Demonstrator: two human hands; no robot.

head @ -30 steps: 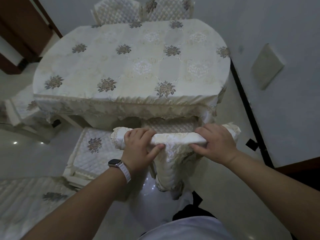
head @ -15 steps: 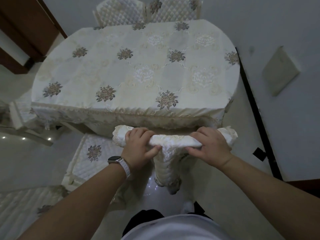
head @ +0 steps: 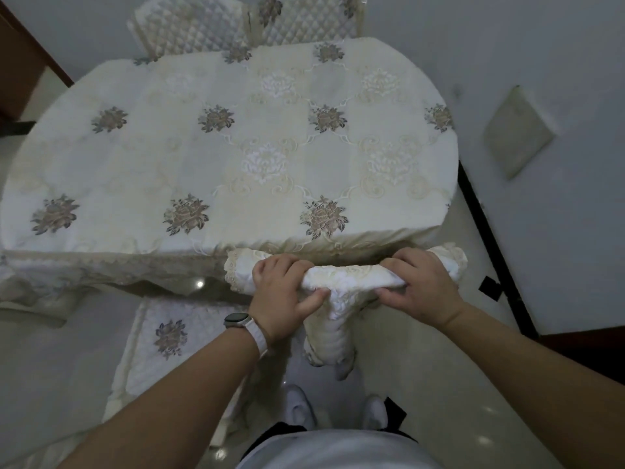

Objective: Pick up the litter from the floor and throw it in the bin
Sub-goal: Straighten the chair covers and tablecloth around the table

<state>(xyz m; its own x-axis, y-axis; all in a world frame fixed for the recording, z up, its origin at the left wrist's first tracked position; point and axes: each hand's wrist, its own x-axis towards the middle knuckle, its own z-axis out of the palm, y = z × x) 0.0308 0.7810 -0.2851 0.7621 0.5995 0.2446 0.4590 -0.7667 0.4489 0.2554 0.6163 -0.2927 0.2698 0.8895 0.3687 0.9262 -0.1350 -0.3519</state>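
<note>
Your left hand and right hand, fingers wrapped round the chair back, have pushed it to the near edge of the tabletop; no litter or bin visible; pickup unstarted.

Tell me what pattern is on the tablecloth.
The tablecloth is cream, with grey-brown embroidered flowers and paler white ones in a scrolled lattice; clearest in the head view.

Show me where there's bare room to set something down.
The tablecloth is bare across its whole top. Bare floor runs between the chair back and the wall. Crowded: the table's near edge, where left hand and right hand grip the chair back.
</note>
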